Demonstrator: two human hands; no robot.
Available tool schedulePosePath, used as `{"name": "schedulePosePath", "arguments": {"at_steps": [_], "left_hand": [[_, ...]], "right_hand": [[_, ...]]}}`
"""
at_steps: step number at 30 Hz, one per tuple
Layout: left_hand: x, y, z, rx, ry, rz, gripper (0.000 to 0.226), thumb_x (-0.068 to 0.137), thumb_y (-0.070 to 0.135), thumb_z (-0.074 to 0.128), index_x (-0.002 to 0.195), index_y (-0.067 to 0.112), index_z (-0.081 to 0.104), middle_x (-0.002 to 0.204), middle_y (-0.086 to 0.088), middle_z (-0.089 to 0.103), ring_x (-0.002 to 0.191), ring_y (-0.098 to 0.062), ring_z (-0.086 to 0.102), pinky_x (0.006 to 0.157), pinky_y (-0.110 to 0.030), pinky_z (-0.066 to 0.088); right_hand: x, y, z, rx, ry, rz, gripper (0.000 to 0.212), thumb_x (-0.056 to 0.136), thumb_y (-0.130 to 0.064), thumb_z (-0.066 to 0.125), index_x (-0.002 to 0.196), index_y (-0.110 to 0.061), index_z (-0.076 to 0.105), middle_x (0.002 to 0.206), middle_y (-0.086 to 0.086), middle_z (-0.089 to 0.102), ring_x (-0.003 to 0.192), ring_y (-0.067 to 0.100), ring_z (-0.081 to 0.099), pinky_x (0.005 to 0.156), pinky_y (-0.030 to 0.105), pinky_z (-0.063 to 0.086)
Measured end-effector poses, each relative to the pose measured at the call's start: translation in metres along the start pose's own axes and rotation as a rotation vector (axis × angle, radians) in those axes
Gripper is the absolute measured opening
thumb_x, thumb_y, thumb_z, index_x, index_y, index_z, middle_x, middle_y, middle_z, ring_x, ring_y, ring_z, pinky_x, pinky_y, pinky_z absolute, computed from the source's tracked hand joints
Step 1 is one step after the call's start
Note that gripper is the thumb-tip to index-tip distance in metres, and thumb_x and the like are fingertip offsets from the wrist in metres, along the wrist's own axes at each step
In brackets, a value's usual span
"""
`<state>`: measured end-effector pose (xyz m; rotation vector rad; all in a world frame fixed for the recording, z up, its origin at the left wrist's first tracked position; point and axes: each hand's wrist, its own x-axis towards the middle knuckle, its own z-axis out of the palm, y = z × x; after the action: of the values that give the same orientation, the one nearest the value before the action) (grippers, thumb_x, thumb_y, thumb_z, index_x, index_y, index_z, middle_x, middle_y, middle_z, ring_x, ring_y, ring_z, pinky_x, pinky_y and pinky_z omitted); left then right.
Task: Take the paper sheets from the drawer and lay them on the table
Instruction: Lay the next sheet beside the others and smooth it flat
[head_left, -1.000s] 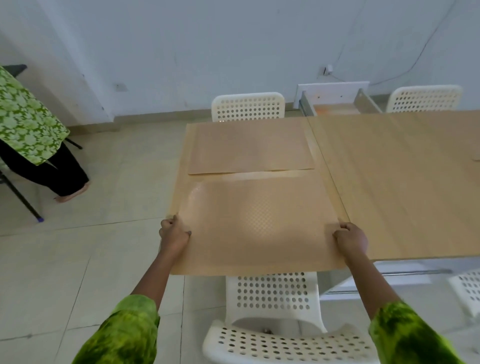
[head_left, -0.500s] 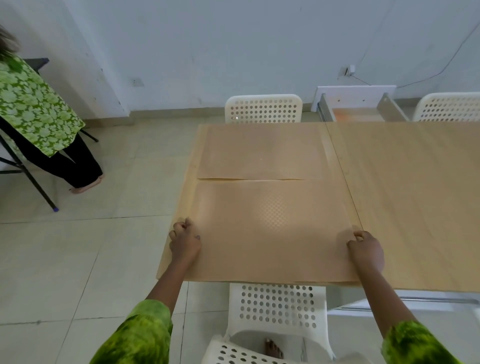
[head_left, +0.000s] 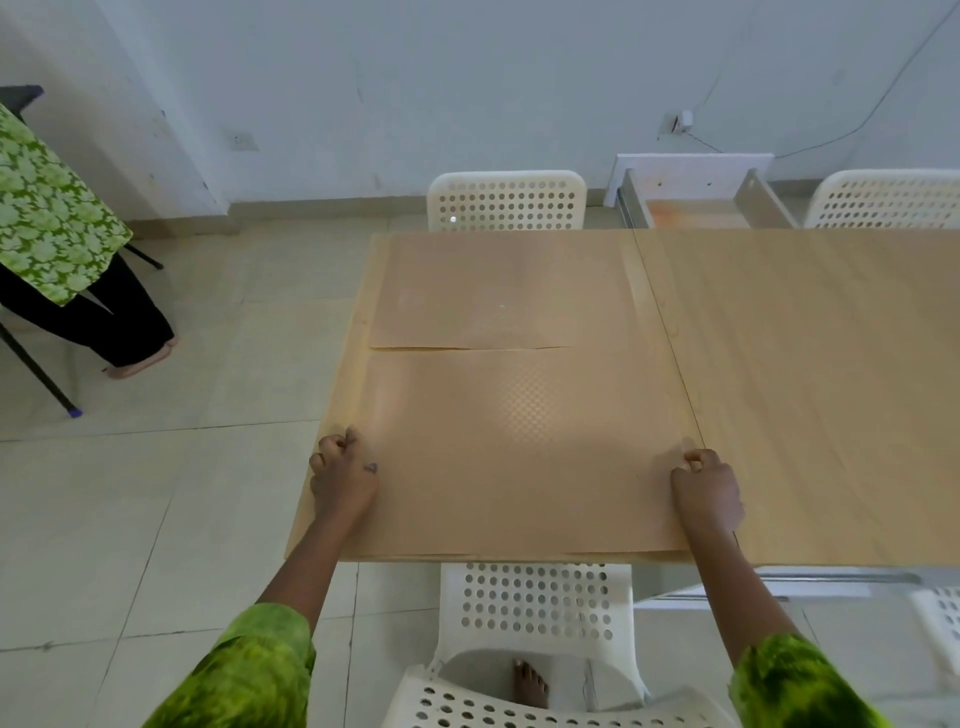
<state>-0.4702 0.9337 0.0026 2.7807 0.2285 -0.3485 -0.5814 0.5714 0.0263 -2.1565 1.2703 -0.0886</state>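
Note:
Two tan paper sheets lie on the wooden table (head_left: 810, 364). The far sheet (head_left: 498, 291) rests flat near the table's back edge. The near sheet (head_left: 519, 452), with a faint dotted pattern, lies flat just in front of it, their edges meeting. My left hand (head_left: 340, 480) pinches the near sheet's left edge with curled fingers. My right hand (head_left: 706, 491) grips its right edge the same way. An open white drawer (head_left: 701, 202) stands beyond the table's far side, with an orange-tinted bottom showing.
White perforated chairs stand at the far side (head_left: 506, 200), far right (head_left: 883, 200) and right below me (head_left: 535, 608). A seated person in a green patterned top (head_left: 47, 218) is at the far left. A tiled floor surrounds the table.
The near sheet has slid forward onto the table until its front edge lines up near the table's edge and its back edge meets the far sheet. Both hands moved with it.

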Motion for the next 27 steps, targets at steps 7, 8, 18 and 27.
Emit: {"name": "schedulePosePath", "arguments": {"at_steps": [7, 8, 18, 27], "left_hand": [[0.002, -0.002, 0.0, -0.004, -0.003, 0.012, 0.048, 0.092, 0.019, 0.049, 0.136, 0.009, 0.033, 0.138, -0.017, 0.027, 0.122, -0.039, 0.03, 0.097, -0.044, 0.038], [0.002, -0.002, 0.0, -0.007, -0.004, 0.013, 0.047, 0.091, 0.019, 0.05, 0.135, 0.009, 0.034, 0.138, -0.017, 0.027, 0.122, -0.039, 0.03, 0.097, -0.044, 0.038], [0.0, -0.008, -0.002, -0.01, -0.009, -0.002, 0.041, 0.091, 0.018, 0.05, 0.129, 0.01, 0.038, 0.138, -0.016, 0.028, 0.123, -0.038, 0.029, 0.095, -0.044, 0.037], [-0.001, -0.006, -0.003, -0.013, -0.016, -0.008, 0.042, 0.091, 0.019, 0.051, 0.131, 0.01, 0.038, 0.138, -0.016, 0.027, 0.124, -0.038, 0.029, 0.098, -0.045, 0.036]], "right_hand": [[-0.002, 0.0, 0.0, -0.015, -0.002, 0.011, 0.037, 0.086, -0.013, 0.045, 0.123, -0.012, 0.053, 0.12, 0.018, 0.055, 0.11, 0.037, 0.052, 0.097, 0.044, 0.035], [-0.003, 0.0, 0.0, -0.015, -0.006, 0.014, 0.037, 0.086, -0.013, 0.045, 0.123, -0.012, 0.053, 0.12, 0.018, 0.055, 0.111, 0.037, 0.052, 0.097, 0.044, 0.035], [-0.009, 0.005, 0.0, -0.012, -0.012, -0.009, 0.035, 0.087, -0.01, 0.046, 0.121, -0.012, 0.053, 0.122, 0.016, 0.054, 0.11, 0.034, 0.051, 0.099, 0.043, 0.032], [-0.012, 0.002, -0.001, -0.017, -0.007, 0.001, 0.036, 0.088, -0.012, 0.044, 0.123, -0.012, 0.052, 0.123, 0.017, 0.051, 0.112, 0.034, 0.05, 0.099, 0.043, 0.031]]}}
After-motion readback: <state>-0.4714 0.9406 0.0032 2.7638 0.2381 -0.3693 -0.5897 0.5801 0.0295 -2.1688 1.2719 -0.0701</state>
